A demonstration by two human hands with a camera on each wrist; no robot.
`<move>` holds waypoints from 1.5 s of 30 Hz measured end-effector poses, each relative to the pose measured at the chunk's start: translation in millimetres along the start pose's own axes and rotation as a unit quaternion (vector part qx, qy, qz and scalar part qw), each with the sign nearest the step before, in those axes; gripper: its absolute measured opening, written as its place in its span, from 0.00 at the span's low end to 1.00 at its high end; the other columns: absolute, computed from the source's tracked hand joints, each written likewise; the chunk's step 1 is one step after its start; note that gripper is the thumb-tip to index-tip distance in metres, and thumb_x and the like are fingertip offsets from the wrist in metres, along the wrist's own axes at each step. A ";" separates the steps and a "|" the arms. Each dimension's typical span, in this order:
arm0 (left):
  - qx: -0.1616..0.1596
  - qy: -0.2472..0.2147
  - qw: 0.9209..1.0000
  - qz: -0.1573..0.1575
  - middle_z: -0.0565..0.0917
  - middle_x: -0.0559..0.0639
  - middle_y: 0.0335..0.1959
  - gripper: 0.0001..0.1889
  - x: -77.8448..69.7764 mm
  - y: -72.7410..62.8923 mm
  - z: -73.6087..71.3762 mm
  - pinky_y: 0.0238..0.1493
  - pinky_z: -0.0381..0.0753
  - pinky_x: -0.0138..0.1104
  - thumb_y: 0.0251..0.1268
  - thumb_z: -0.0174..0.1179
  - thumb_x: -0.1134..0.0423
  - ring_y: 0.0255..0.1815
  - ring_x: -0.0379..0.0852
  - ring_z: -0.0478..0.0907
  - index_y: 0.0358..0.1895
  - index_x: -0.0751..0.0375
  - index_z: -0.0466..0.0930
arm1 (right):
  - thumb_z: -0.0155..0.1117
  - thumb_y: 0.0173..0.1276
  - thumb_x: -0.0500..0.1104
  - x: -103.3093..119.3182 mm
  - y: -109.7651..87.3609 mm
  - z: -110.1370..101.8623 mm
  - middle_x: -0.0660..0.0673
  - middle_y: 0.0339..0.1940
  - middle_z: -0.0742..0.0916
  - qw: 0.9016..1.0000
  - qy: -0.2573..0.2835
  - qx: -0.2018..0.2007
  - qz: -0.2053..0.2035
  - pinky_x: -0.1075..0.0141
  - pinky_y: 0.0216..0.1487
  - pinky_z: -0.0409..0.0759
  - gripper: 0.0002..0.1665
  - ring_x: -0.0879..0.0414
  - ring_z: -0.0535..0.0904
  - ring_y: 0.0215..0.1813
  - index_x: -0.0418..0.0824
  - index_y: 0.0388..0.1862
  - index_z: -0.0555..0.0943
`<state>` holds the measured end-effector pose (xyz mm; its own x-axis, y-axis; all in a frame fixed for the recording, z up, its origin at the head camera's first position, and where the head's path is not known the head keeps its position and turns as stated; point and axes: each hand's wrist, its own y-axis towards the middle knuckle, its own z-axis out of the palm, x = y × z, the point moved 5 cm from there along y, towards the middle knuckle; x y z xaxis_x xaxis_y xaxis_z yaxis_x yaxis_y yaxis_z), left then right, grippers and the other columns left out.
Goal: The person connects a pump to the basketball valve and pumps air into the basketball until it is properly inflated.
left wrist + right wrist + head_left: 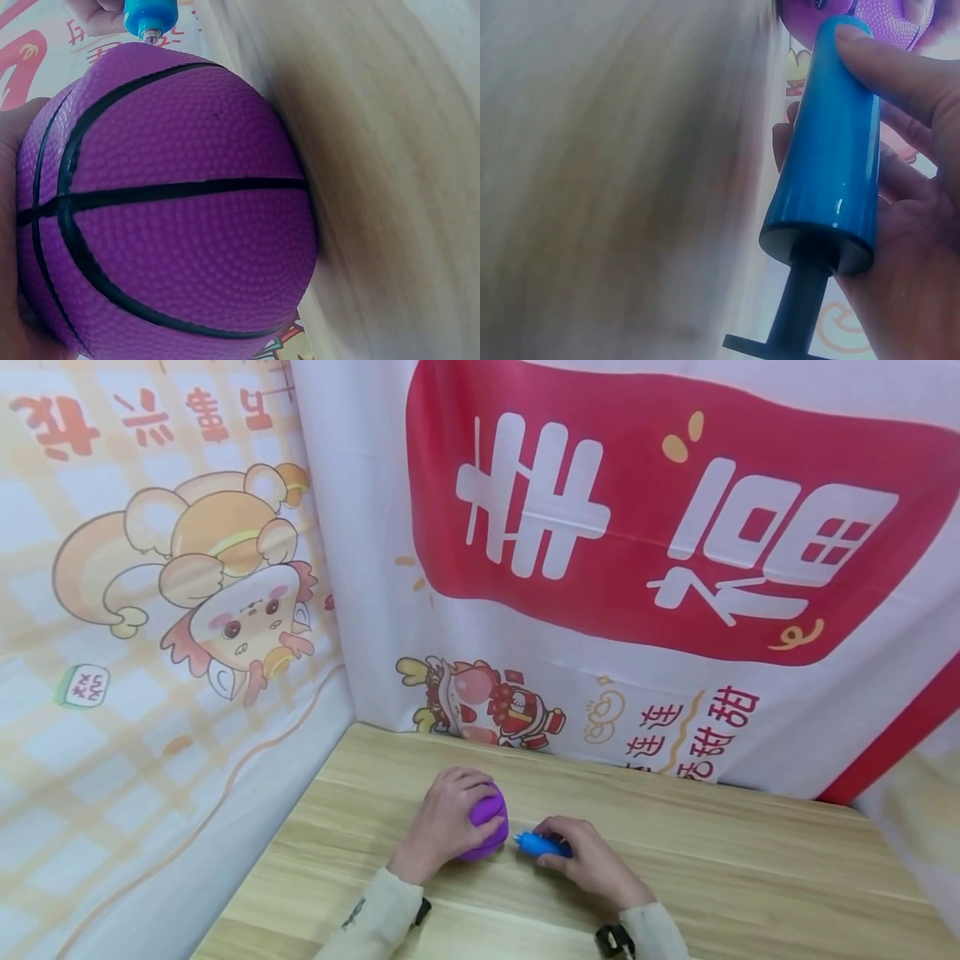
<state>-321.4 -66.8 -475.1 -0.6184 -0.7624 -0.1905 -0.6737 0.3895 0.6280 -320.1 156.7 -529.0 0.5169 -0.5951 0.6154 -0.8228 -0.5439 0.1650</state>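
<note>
A small purple basketball (489, 810) with black seams rests on the wooden table. My left hand (444, 817) grips it from the left and top, fingers spread over its surface. In the left wrist view the ball's pebbled skin (187, 240) fills most of the picture. To its right, my right hand (588, 858) holds a blue hand pump (546, 845) around its barrel, tip pointing at the ball. The pump's metal nozzle (151, 34) shows close to the ball's side. Its black handle (791, 315) is partly drawn out at the rear.
Beneath both hands lies a light wooden table (360, 810). A white and red printed cloth (637, 527) hangs behind its far edge. On the left hangs another cloth (150, 752) with a checked pattern and cartoon figure. Dark straps (615, 941) sit at the wrists.
</note>
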 end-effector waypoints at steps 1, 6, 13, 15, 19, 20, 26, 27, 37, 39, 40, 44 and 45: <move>0.000 0.000 1.000 -0.002 0.92 0.44 0.50 0.22 -0.2 -0.2 0.3 0.66 0.84 0.48 0.52 0.80 0.44 0.56 0.45 0.86 0.48 0.50 0.90 | 0.74 0.70 0.47 -0.9 -0.8 -0.1 0.56 0.48 0.90 1.000 0.000 0.001 0.000 0.64 0.55 0.86 0.12 0.62 0.84 0.50 0.51 0.50 0.85; -0.007 -0.002 1.000 0.004 0.92 0.45 0.49 0.21 0.6 -0.1 0.5 0.64 0.85 0.48 0.52 0.80 0.45 0.55 0.46 0.86 0.46 0.50 0.91 | 0.74 0.69 0.46 -6.9 -7.1 -5.6 0.56 0.48 0.90 1.000 -0.013 0.000 -0.013 0.63 0.56 0.86 0.13 0.62 0.84 0.50 0.51 0.51 0.85; -0.042 -0.025 0.999 -0.019 0.92 0.48 0.49 0.19 17.8 -7.3 -13.0 0.61 0.88 0.47 0.51 0.80 0.48 0.54 0.48 0.87 0.45 0.51 0.91 | 0.79 0.61 0.37 -33.1 -35.6 -37.4 0.55 0.45 0.89 0.996 -0.054 -0.046 0.050 0.65 0.51 0.86 0.16 0.62 0.83 0.47 0.50 0.46 0.86; -0.033 -0.022 0.999 -0.014 0.92 0.48 0.49 0.19 18.9 -7.3 -13.1 0.62 0.87 0.47 0.52 0.79 0.47 0.55 0.48 0.87 0.45 0.51 0.91 | 0.79 0.63 0.38 -38.3 -40.5 -43.8 0.56 0.47 0.89 0.995 -0.051 -0.046 0.071 0.65 0.52 0.86 0.17 0.61 0.84 0.49 0.52 0.47 0.86; -0.016 -0.016 1.000 -0.010 0.92 0.49 0.51 0.19 15.0 -5.2 -10.0 0.64 0.86 0.48 0.56 0.77 0.46 0.57 0.49 0.86 0.47 0.51 0.91 | 0.79 0.62 0.37 -43.2 -44.2 -51.1 0.57 0.46 0.89 0.995 -0.060 -0.043 0.071 0.64 0.52 0.86 0.17 0.60 0.84 0.50 0.52 0.47 0.86; -0.017 -0.019 1.000 -0.014 0.92 0.49 0.51 0.20 14.1 -5.7 -9.4 0.64 0.86 0.48 0.55 0.78 0.46 0.57 0.50 0.86 0.47 0.51 0.91 | 0.79 0.62 0.37 -44.4 -44.9 -51.6 0.57 0.46 0.89 0.995 -0.062 -0.042 0.068 0.65 0.51 0.86 0.17 0.60 0.84 0.49 0.52 0.46 0.86; -0.018 -0.029 0.999 -0.029 0.91 0.49 0.52 0.20 12.3 -8.3 -6.9 0.64 0.87 0.50 0.56 0.78 0.46 0.57 0.51 0.86 0.48 0.51 0.91 | 0.79 0.62 0.38 -49.9 -46.8 -51.2 0.57 0.44 0.89 0.995 -0.064 -0.029 0.072 0.65 0.50 0.85 0.15 0.62 0.83 0.48 0.52 0.45 0.85; -0.018 -0.030 0.999 -0.030 0.91 0.49 0.52 0.20 12.1 -7.6 -6.5 0.64 0.86 0.49 0.56 0.78 0.46 0.57 0.51 0.86 0.48 0.51 0.90 | 0.79 0.61 0.38 -50.3 -47.1 -51.2 0.57 0.44 0.88 0.995 -0.065 -0.029 0.074 0.65 0.50 0.85 0.15 0.62 0.83 0.48 0.52 0.44 0.85; -0.020 -0.030 0.999 -0.028 0.91 0.50 0.52 0.20 9.0 -0.3 -5.4 0.64 0.86 0.49 0.56 0.77 0.45 0.57 0.51 0.86 0.48 0.51 0.90 | 0.80 0.60 0.38 -54.5 -44.0 -51.2 0.56 0.45 0.89 0.993 -0.067 -0.030 0.092 0.61 0.53 0.86 0.16 0.60 0.83 0.49 0.52 0.44 0.85; -0.020 -0.029 0.999 -0.028 0.91 0.50 0.52 0.20 8.5 0.5 -5.2 0.64 0.87 0.49 0.57 0.77 0.45 0.57 0.50 0.86 0.48 0.51 0.91 | 0.80 0.60 0.38 -55.7 -43.8 -51.3 0.56 0.45 0.89 0.993 -0.065 -0.028 0.098 0.60 0.54 0.86 0.16 0.60 0.83 0.49 0.52 0.45 0.86; -0.019 -0.029 0.999 -0.028 0.91 0.50 0.52 0.20 8.3 0.9 -5.0 0.64 0.87 0.49 0.57 0.77 0.45 0.57 0.50 0.86 0.48 0.51 0.91 | 0.80 0.61 0.38 -56.1 -43.7 -51.5 0.56 0.45 0.89 0.993 -0.065 -0.027 0.099 0.59 0.54 0.86 0.16 0.60 0.83 0.49 0.52 0.45 0.86; -0.020 -0.028 0.999 -0.026 0.92 0.50 0.52 0.20 7.7 2.0 -4.9 0.64 0.87 0.49 0.56 0.77 0.45 0.57 0.50 0.86 0.47 0.51 0.91 | 0.79 0.62 0.38 -59.2 -43.8 -52.4 0.56 0.45 0.89 0.992 -0.064 -0.027 0.107 0.56 0.55 0.87 0.16 0.60 0.83 0.50 0.51 0.46 0.86; -0.022 -0.028 0.999 -0.026 0.92 0.50 0.52 0.20 7.6 2.2 -5.1 0.64 0.87 0.49 0.56 0.77 0.45 0.57 0.51 0.87 0.47 0.51 0.91 | 0.79 0.61 0.38 -59.7 -43.9 -52.7 0.56 0.45 0.89 0.992 -0.063 -0.028 0.107 0.56 0.55 0.87 0.16 0.60 0.83 0.49 0.51 0.46 0.86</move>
<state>-325.5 -74.4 -471.3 -0.6056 -0.7504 -0.2650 -0.6882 0.3266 0.6479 -327.3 247.3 -532.3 0.3524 -0.7648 0.5394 -0.9265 -0.3665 0.0858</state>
